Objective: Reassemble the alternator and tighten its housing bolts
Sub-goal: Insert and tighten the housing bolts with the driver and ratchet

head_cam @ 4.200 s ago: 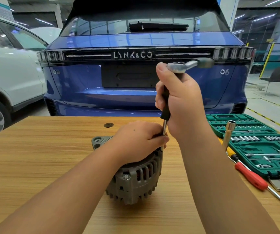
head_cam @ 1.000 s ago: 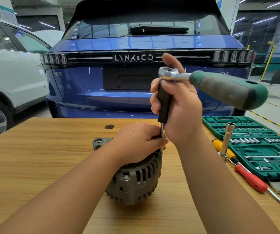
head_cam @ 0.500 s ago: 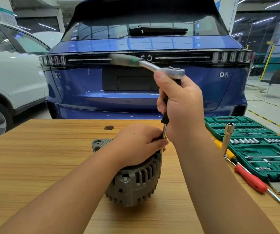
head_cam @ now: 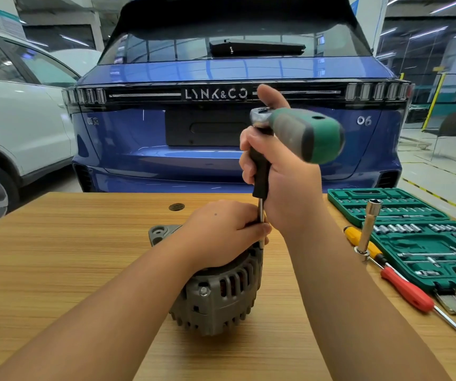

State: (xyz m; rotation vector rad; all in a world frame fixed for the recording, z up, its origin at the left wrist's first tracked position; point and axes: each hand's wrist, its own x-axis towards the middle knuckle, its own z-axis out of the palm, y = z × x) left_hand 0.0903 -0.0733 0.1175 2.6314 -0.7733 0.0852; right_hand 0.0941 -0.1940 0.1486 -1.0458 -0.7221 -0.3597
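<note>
On the light wooden table (head_cam: 56,270), the grey ribbed metal alternator (head_cam: 221,295) sits at centre, the left hand (head_cam: 221,232) clasping its top and pinching the steel extension shaft at 1 o'clock, while the right hand (head_cam: 284,177) grips the black-sleeved upright of the green-handled ratchet (head_cam: 301,133).

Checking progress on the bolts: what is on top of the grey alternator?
The left hand rests on the grey alternator, gripping the steel extension shaft. The bolt under the shaft is hidden.
</note>
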